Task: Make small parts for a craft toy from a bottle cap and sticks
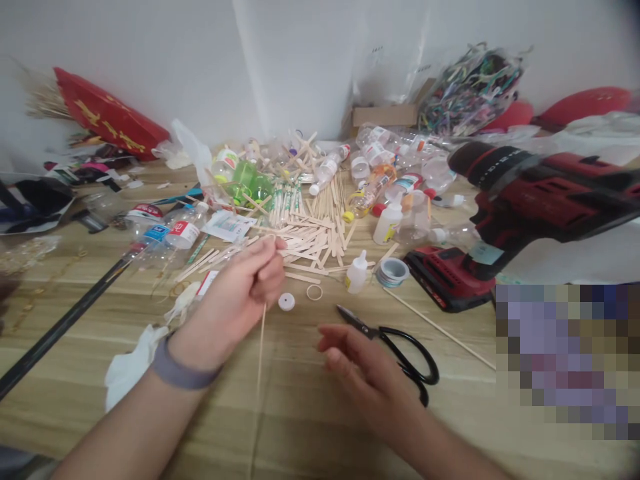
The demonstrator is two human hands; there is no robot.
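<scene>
My left hand (pixel 253 283), with a grey band at the wrist, is closed around a thin bamboo stick (pixel 260 363). The stick hangs down from under the fist toward the table's near edge; its upper end is hidden in the fingers. Fingers loosely bent and apart, my right hand (pixel 357 370) holds nothing that I can see. It is beside the black-handled scissors (pixel 410 353) and covers part of them. Between the hands and a little beyond lie a white disc (pixel 287 302) with a small centre hole and a thin ring (pixel 315 292).
Behind the hands spread loose craft sticks (pixel 305 243). A small glue bottle (pixel 357 272) and a tape roll (pixel 393 272) stand nearby. A red-black cordless drill (pixel 540 193) takes up the right. Plastic bottles (pixel 380 177) crowd the back; a dark rod (pixel 65 327) crosses the left.
</scene>
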